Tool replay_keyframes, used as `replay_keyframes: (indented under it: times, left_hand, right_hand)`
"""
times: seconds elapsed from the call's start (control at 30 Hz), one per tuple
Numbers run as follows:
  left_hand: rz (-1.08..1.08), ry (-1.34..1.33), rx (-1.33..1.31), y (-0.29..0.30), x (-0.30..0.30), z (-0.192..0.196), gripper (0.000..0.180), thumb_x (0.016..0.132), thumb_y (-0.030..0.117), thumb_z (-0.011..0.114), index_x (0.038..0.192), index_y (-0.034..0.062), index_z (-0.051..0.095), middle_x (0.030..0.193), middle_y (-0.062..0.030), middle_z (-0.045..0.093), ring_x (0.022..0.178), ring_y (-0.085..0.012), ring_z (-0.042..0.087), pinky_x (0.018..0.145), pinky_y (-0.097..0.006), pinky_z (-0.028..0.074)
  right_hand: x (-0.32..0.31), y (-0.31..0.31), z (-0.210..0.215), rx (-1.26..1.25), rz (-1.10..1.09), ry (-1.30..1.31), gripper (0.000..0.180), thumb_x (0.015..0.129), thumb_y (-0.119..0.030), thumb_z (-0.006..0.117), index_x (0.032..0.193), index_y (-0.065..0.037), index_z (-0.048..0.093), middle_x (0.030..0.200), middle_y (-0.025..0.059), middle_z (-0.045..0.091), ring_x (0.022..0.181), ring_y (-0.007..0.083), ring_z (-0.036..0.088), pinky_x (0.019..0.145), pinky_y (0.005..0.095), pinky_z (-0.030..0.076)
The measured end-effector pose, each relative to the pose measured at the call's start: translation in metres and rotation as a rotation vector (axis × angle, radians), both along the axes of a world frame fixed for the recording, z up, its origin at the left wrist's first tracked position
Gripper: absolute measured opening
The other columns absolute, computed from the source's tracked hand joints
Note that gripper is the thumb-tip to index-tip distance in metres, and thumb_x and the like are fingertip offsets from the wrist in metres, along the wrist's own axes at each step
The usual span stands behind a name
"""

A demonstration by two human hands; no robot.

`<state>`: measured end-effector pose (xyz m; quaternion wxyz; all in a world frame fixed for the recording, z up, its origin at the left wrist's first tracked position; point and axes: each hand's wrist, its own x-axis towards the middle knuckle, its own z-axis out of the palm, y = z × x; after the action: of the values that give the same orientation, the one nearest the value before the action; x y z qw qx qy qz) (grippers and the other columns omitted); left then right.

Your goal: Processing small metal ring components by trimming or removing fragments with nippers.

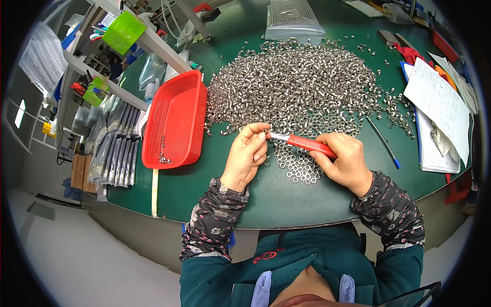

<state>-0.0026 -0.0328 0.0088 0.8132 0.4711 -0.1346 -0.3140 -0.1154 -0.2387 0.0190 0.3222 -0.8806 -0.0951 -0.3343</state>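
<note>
We observed the left hand [247, 155] closed in a pinch, fingertips [262, 132] together on one small metal ring [266, 131] held above the green table [276, 197]. The right hand [346, 159] was wrapped fully around the red handle of a knife [305, 144], whose short blade pointed left and met the ring right at the left fingertips.

We judged the main hazard to be the blade: it worked directly against the pinching fingers, with no glove visible on either hand, so a slip off the smooth ring could have carried the edge into a fingertip.

A second risk was loss of the ring. It was tiny and held only by the tips; too much pressure from the blade could have flicked it into the large heap of rings [302, 89] behind the hands, where we judged it could not have been told from the rest. A smaller patch of rings [299, 163] lay flat just under the hands, touching the heap's near edge, so the two lots could easily have mixed.

The red basket [176, 120], to the left of the heap, held only a few pieces at its near end. Its right rim touched stray rings, and a sweep of the left forearm could have pushed more in.

Papers [440, 105] and a blue pen [383, 143] lay to the right, near scattered rings.
</note>
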Motion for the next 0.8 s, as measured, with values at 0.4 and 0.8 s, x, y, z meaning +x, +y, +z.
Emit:
replay_keyframes:
  times: [0.4,0.8]
  left_hand:
    - [-0.058,0.051,-0.039,0.0014,0.0002,0.0023,0.018,0.095,0.007,0.046,0.111,0.0035,0.054,0.086,-0.0030,0.056,0.048,-0.0017,0.033,0.039,-0.015,0.024]
    - [-0.044,-0.047,0.006,0.0009,-0.0002,-0.0041,0.015,0.093,0.007,0.050,0.107,0.0032,0.055,0.082,-0.0025,0.057,0.047,-0.0016,0.032,0.039,-0.016,0.025]
  right_hand:
    - [0.0001,0.0006,0.0000,0.013,0.015,0.021,0.019,0.071,-0.015,0.072,0.083,-0.004,0.062,0.071,0.0097,0.062,0.062,0.0266,0.061,0.056,0.0353,0.047]
    - [0.0008,-0.0009,0.0003,0.142,0.069,0.186,0.019,0.076,-0.019,0.070,0.082,-0.003,0.063,0.068,0.0115,0.062,0.060,0.0266,0.061,0.053,0.0350,0.046]
